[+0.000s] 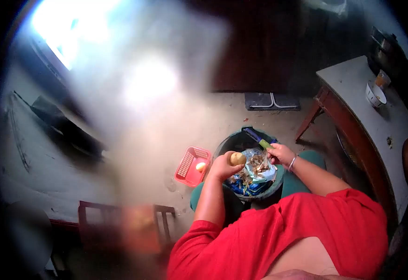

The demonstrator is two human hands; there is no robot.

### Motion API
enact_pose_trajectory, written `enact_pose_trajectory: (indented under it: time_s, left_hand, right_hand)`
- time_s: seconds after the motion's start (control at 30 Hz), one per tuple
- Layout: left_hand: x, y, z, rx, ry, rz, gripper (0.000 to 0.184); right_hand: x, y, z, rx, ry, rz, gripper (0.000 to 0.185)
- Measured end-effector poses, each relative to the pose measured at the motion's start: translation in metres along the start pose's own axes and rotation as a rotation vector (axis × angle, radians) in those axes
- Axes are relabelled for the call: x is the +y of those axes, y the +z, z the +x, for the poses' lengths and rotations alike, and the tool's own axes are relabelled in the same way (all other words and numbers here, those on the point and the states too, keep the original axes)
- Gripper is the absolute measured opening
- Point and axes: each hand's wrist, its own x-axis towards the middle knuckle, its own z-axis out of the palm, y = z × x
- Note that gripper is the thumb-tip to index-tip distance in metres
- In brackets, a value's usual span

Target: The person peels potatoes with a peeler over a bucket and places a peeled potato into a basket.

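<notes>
Grey-beige floor [289, 122] between bin [280, 180] and table [359, 93], left grip [220, 167] snug around potato [238, 159], right grip [283, 155] around green-handled tool [265, 144].

"Where do we have the basket [190, 177]?"
"On the floor [232, 109], left of the bin [228, 143]; we see one item [200, 166] in it."
"And on our right?"
"There we have the table [353, 84], a bowl [375, 95] on it; scraps [259, 164] lie in the bin, between our legs [313, 161]."

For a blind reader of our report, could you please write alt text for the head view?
The left hand holds a potato-like item over a bin with scraps; the right hand grips a green-handled tool. A pink basket stands beside the bin.
</notes>
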Motion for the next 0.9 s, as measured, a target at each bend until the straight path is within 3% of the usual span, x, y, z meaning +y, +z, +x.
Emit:
enact_pose_trajectory:
  time_s: [0.3, 0.63, 0.9]
  left_hand:
    - [0.017, 0.002, 0.005, -0.057, -0.029, 0.06, 0.056]
    - [-0.011, 0.008, 0.015, -0.035, -0.121, 0.044, 0.053]
    - [-0.012, 0.015, 0.013, 0.063, -0.057, -0.102, 0.054]
  right_hand:
    - [-0.006, 0.003, -0.01, -0.042, -0.044, 0.183, 0.031]
    - [-0.012, 0.016, 0.027, -0.182, -0.056, 0.247, 0.026]
    - [-0.005, 0.032, 0.027, -0.226, -0.276, 0.377, 0.025]
